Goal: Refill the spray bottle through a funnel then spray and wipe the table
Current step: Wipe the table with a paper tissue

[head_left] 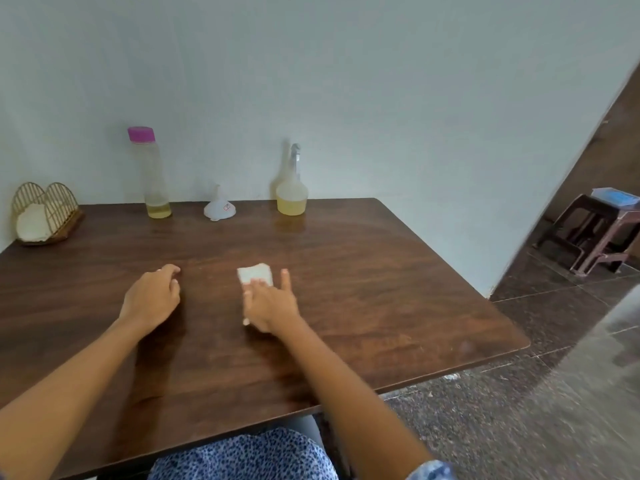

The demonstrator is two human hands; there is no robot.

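Wiping step: my right hand presses the tissue flat on the table.
My left hand rests loosely curled, empty; next, sweep the tissue across unwiped wood.

A plain pale blue-grey wall is seen behind the dark wood-grain worktop, which is set against it at the far edge. To the right, a dark speckled stone floor with thin pale joint lines is shown. A brown plastic stool is placed at the far right, and something blue is laid on top. Soft, even light is cast throughout.
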